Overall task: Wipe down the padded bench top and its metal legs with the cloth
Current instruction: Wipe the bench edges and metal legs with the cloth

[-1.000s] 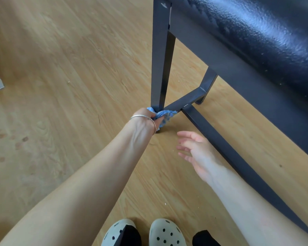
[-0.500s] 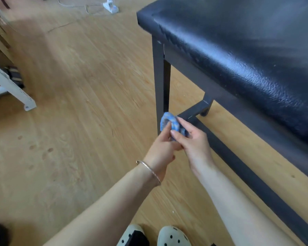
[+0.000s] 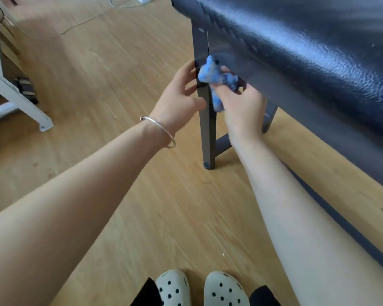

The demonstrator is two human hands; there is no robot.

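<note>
Right hand (image 3: 241, 107), its grip holding the blue cloth (image 3: 210, 74) against the bench's metal leg (image 3: 208, 133); left hand (image 3: 177, 96) touches it, grip wide.

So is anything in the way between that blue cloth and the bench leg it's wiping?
Nothing visible. The right hand grips the cloth right at the top of the metal leg, seemingly touching it. The left hand rests on the leg's outer side, beside the cloth, not between them.

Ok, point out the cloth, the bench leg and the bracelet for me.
cloth (image 3: 210, 74), head view, bunched upper part.
bench leg (image 3: 208, 133), head view, lower shaft.
bracelet (image 3: 158, 124), head view, band across the wrist.
</note>
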